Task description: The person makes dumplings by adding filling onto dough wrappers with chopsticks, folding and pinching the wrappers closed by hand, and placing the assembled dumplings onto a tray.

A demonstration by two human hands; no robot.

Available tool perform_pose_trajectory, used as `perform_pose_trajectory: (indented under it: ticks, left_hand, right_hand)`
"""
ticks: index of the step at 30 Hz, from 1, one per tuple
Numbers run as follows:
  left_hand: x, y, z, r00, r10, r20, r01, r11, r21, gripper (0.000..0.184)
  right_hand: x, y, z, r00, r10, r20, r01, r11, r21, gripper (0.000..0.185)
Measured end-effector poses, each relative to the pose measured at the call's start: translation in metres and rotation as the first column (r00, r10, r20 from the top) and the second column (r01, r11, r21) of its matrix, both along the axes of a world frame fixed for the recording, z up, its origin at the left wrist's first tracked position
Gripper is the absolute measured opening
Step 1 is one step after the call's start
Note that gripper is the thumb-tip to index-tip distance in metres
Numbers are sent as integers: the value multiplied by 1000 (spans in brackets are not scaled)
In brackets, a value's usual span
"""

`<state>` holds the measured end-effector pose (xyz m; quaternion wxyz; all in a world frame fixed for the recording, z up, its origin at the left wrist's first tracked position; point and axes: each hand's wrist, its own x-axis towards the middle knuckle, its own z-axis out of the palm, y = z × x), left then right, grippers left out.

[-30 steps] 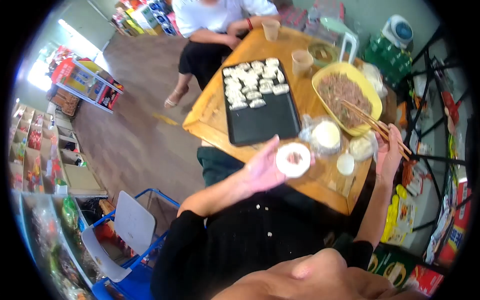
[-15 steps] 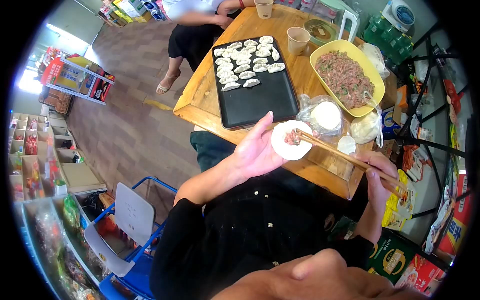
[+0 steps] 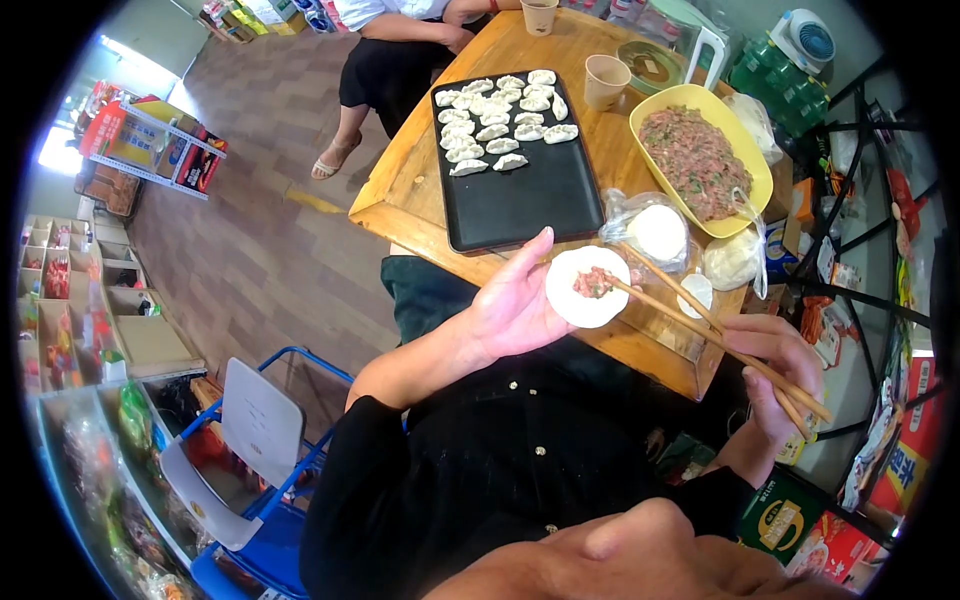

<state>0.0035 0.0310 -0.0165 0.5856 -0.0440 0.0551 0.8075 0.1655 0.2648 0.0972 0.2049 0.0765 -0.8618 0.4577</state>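
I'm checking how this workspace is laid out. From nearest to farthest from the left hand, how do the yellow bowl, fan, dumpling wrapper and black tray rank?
From the left hand:
1. Dumpling wrapper: lying on its fingers.
2. Black tray: just beyond, on the table.
3. Yellow bowl: farther right.
4. Fan: far right, past the bowl.

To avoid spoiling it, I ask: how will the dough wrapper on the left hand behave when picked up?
The dough wrapper is likely floppy, as it looks thin. The meat filling lies uncovered on it, so might slide if tilted.
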Motion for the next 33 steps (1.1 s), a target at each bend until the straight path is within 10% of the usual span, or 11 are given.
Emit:
perform_pose_trajectory:
  ticks: [10,12,15,21,33]
  left_hand:
    - [4,-2,2,998,-56,-26,57,998,37,76]
    - [4,-4,-4,972,-117,202,58,959,278,76]
    - [3,-6,3,996,-71,-47,77,989,124,77]
    - [3,-9,4,997,-73,32,67,985,161,77]
    - [4,-12,-2,996,-60,-61,67,991,120,80]
  right_hand:
    - [-23,-8,-15,984,-9,-176,-12,993,-116,26]
    - [-24,-8,-17,984,-17,-179,-12,987,-159,26]
    - [-26,-1,-18,981,-2,-193,-31,985,-170,29]
    - [-41,-1,-43,971,110,-212,-164,954,-252,31]
    - [-34,0,-35,988,-134,-79,105,948,-302,43]
